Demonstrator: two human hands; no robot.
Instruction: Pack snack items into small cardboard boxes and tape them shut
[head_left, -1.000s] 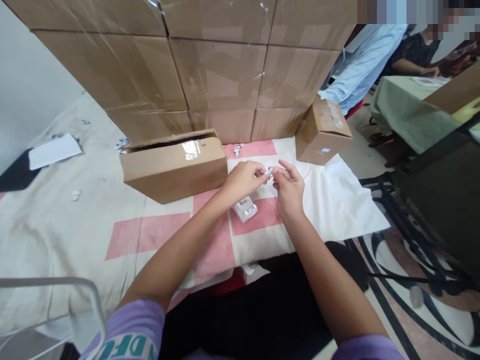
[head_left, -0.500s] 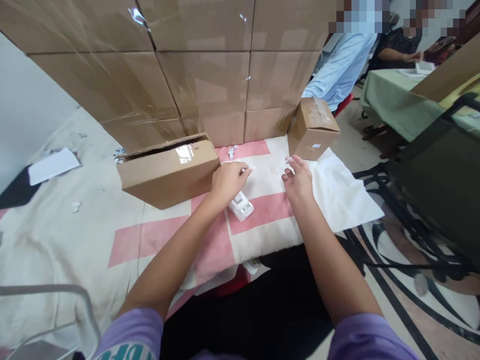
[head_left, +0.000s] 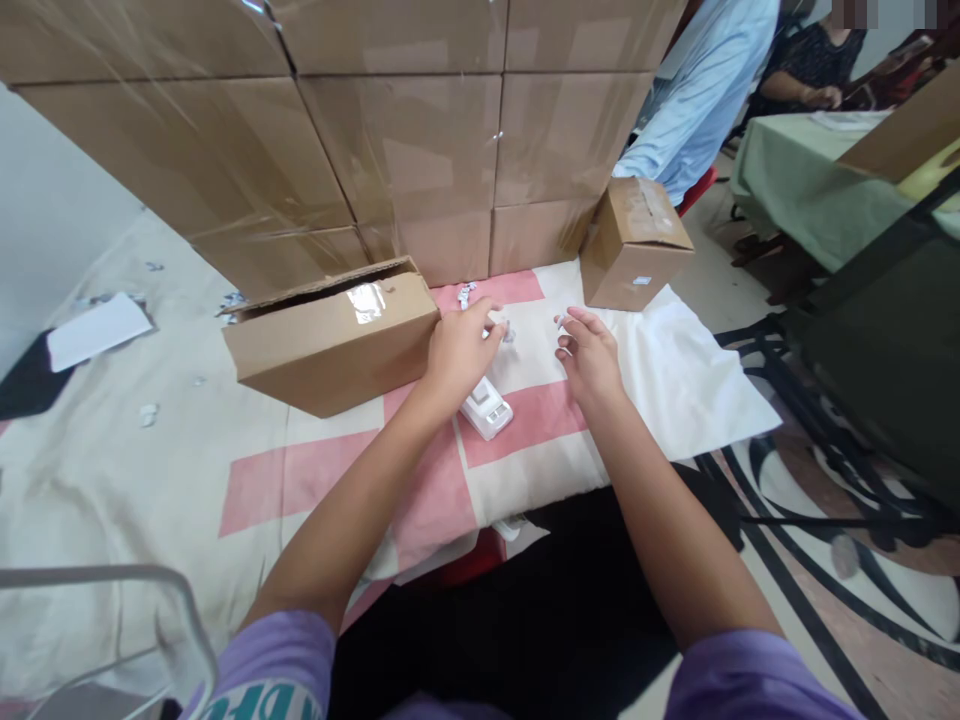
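My left hand (head_left: 461, 345) is above the cloth with thumb and forefinger apart. Just past its fingertips is a small, blurred whitish scrap (head_left: 508, 332); whether it touches the fingers is hard to see. My right hand (head_left: 591, 355) is closed in a pinch, with a small whitish piece (head_left: 561, 321) at the fingertips. Partly under my left hand lies a white plastic device (head_left: 489, 410) with a small window and two buttons. Behind that hand, a little heap of crumpled white scraps (head_left: 466, 294) rests on the cloth.
An opened carton (head_left: 337, 340) stands left of my hands, a smaller carton (head_left: 637, 245) at the back right. Stacked, wrapped cartons (head_left: 420, 150) form a wall behind. White paper (head_left: 97, 332) lies far left. A person's blue sleeve (head_left: 682, 110) shows beyond.
My left fingers have parted from their pinch, and the scrap now sits beyond the fingertips. My right hand keeps its pinch and has shifted slightly left. The view has tilted slightly down.
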